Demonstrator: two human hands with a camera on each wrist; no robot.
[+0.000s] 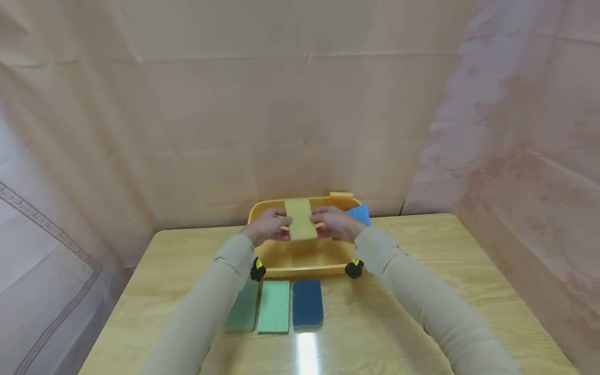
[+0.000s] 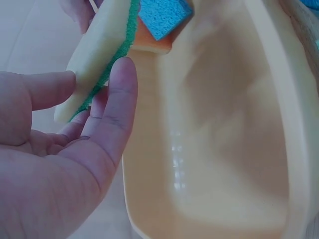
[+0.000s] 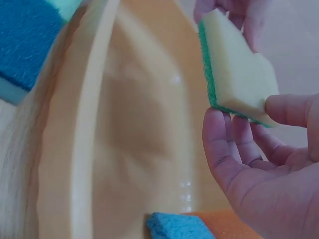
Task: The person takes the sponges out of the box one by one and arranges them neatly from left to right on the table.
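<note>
A scrub sponge [image 1: 301,220], pale yellow with a thin green scouring layer on one face, is held up over a yellow basin [image 1: 304,271]. My left hand [image 1: 268,226] pinches one side of it, thumb on the yellow face and fingers at the green side, as the left wrist view shows. On the other side my right hand [image 1: 338,225] pinches it the same way, clear in the right wrist view. Behind the right hand, a blue sponge [image 1: 360,214] and an orange sponge [image 1: 341,198] sit at the basin's right end, partly hidden.
On the wooden table [image 1: 412,291], in front of the basin, a grey-green pad [image 1: 244,308], a mint green pad [image 1: 274,307] and a dark blue sponge [image 1: 308,303] lie in a row. The left sleeve partly covers the grey-green one. A beige cloth [image 1: 290,114] hangs behind the table.
</note>
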